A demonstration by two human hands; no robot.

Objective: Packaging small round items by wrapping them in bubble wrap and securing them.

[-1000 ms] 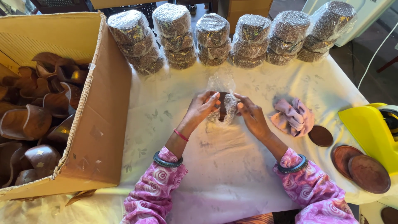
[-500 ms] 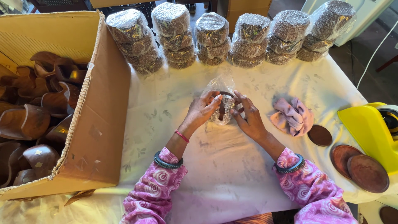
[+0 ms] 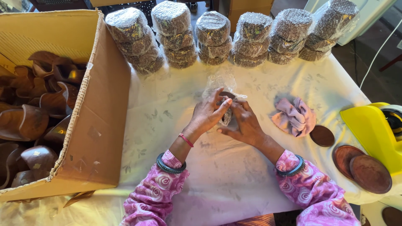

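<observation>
My left hand (image 3: 208, 114) and my right hand (image 3: 243, 121) meet at the middle of the table, both closed around a small stack of dark round discs (image 3: 226, 114). The stack is partly inside a clear plastic bag (image 3: 218, 82), whose loose end sticks up behind my fingers. Most of the stack is hidden by my hands. Both wrists carry dark bangles, and the sleeves are pink with a swirl pattern.
Several plastic-wrapped stacks of discs (image 3: 213, 37) line the far edge of the white cloth (image 3: 167, 117). An open cardboard box (image 3: 98, 121) of brown curved shells stands at left. A pink rag (image 3: 294, 117), loose brown discs (image 3: 322, 136) and a yellow tape dispenser (image 3: 372, 129) lie at right.
My hands have closed in tighter over the stack, and my left fingers now lie across its top. The bag's loose end has shifted a little.
</observation>
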